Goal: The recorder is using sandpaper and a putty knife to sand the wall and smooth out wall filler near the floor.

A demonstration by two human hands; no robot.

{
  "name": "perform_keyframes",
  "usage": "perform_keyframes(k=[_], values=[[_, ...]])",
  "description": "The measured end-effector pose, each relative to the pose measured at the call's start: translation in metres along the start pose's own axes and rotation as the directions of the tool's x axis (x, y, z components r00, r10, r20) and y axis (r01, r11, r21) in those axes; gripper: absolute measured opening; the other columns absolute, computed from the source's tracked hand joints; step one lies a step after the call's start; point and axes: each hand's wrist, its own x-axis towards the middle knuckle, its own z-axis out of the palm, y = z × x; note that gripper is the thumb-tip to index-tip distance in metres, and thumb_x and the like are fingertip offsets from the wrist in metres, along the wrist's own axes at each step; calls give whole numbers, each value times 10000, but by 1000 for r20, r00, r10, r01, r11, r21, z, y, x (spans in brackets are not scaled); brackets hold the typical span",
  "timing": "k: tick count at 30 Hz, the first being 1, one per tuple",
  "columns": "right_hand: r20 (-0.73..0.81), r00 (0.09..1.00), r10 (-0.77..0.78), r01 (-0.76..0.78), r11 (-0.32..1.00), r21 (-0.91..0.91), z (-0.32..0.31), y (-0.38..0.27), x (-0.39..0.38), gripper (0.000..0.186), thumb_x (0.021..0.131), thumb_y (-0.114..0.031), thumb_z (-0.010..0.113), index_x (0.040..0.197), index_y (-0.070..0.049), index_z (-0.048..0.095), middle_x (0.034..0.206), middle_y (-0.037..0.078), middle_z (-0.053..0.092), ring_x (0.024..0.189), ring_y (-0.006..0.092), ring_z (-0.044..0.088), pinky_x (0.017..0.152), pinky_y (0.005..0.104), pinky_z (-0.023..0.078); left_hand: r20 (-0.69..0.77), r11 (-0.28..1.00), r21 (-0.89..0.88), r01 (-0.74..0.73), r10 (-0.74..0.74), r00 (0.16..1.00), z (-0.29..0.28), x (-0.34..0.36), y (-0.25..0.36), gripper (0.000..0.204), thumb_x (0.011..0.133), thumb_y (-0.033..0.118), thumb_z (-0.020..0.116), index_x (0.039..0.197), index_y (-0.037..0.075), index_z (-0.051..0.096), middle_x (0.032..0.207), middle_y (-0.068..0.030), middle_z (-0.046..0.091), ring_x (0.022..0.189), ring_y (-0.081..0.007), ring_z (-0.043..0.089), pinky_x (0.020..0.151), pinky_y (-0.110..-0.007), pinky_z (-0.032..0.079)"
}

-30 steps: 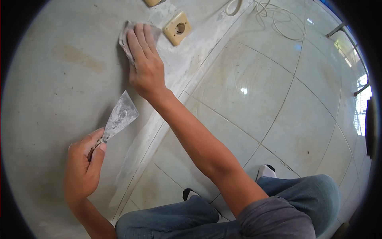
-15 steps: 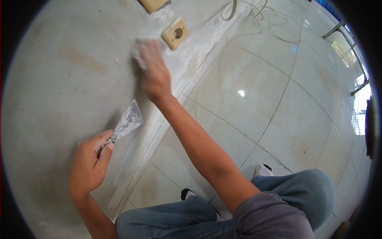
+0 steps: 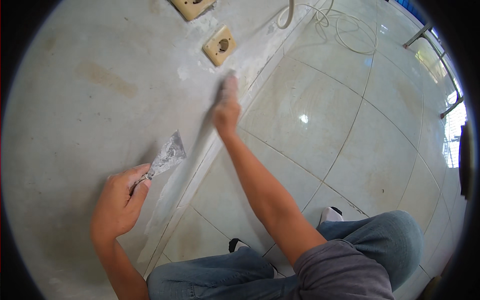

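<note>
My left hand [image 3: 120, 202] is closed round the handle of a putty knife [image 3: 169, 154], its metal blade smeared with grey-white filler and pointing up and to the right, close to the grey wall [image 3: 100, 120]. My right hand [image 3: 228, 102] reaches to the wall's lower part, just below a yellowed socket [image 3: 219, 46]. Motion smears its fingers, which look whitish with dust. Whether anything is in them cannot be made out. Pale patches of filler surround the socket and run along the foot of the wall.
A second yellowed socket [image 3: 192, 7] sits at the top edge. A white cable [image 3: 345, 47] lies coiled on the tiled floor [image 3: 300, 125]. Metal legs [image 3: 434, 45] of some frame stand at the far right. My bent knees [image 3: 395, 240] are at the lower right.
My right hand has moved right and down, from left of the lower socket to below it, near the wall's foot. My left hand and the putty knife have shifted slightly right.
</note>
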Motion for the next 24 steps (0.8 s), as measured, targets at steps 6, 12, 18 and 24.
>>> perform_keyframes(k=[6, 12, 18, 24], values=[[-70, 998, -3, 10, 994, 107, 4, 11, 96, 460, 961, -25, 407, 1419, 12, 437, 1425, 233, 486, 1330, 339, 476, 1102, 350, 374, -4, 1000, -19, -16, 16, 1000, 1, -9, -6, 335, 923, 107, 571, 1186, -99, 599, 659, -126, 471, 606, -120, 419, 572, -299, 398], [133, 980, -149, 138, 987, 84, 11, -30, -17, 545, 925, 69, 393, 1468, 30, 357, 1521, 234, 366, 1449, 350, 295, 1179, 395, 254, 16, 1000, 9, 19, -19, 1000, -2, 2, -3, 331, 928, 109, 564, 1189, -92, 599, 655, -124, 447, 602, -116, 405, 565, -294, 387], [-147, 988, 51, -27, 987, 156, 13, -11, 83, 546, 880, 57, 370, 1422, 35, 436, 1494, 257, 393, 1436, 399, 296, 1198, 407, 203, 41, 998, 10, -55, 55, 998, 6, 1, 6, 327, 931, 106, 556, 1192, -86, 601, 654, -125, 444, 599, -115, 397, 564, -290, 386], [93, 984, -154, 137, 976, 171, 5, -23, 6, 479, 930, 31, 399, 1403, 28, 469, 1488, 253, 406, 1442, 359, 305, 1184, 394, 243, 49, 999, 6, 48, -48, 998, 0, -2, -8, 332, 922, 112, 566, 1181, -92, 603, 644, -134, 471, 596, -131, 418, 576, -304, 406]])
